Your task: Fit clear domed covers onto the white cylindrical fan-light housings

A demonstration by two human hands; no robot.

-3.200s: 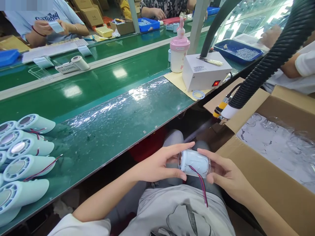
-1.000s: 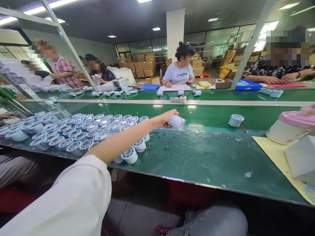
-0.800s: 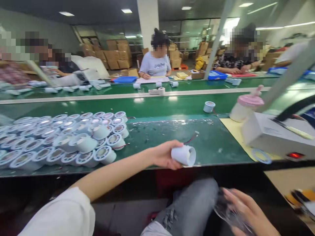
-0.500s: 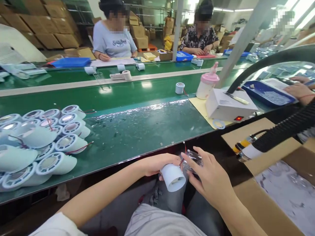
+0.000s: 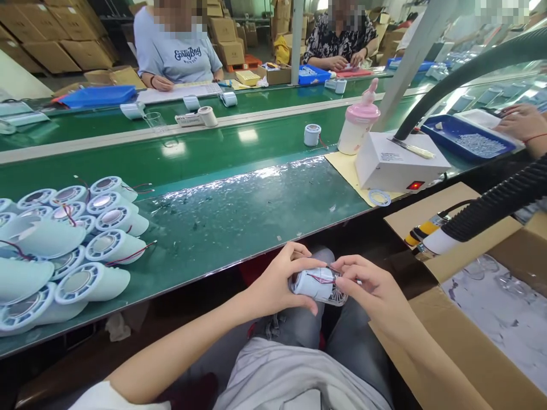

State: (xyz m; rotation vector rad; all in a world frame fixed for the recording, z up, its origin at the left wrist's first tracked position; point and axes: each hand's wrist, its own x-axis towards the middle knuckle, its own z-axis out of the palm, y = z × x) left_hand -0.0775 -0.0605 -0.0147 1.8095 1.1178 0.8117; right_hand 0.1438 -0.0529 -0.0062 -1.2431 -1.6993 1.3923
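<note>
Over my lap, my left hand [image 5: 280, 280] wraps round a pale white cylindrical housing [image 5: 314, 283] with thin red wires running across it. My right hand [image 5: 370, 285] pinches a clear plastic cover [image 5: 337, 295] against the housing's right end, fingers closed on it. Both hands meet just below the front edge of the green bench [image 5: 239, 222]. A pile of several similar white housings [image 5: 72, 245] with ringed ends and red wires lies on the bench at the left.
An open cardboard box [image 5: 478, 319] of clear covers stands at my right under a black ribbed hose [image 5: 491, 208]. A white device box [image 5: 399, 165], pink-lidded bottle [image 5: 358, 128], blue tray [image 5: 468, 139] and lone housing [image 5: 312, 135] sit on the bench. Other people work across the belt.
My left hand took a housing from the pile and brought it down to my lap. My right hand brought up a clear cover and now holds it against the housing's end.
</note>
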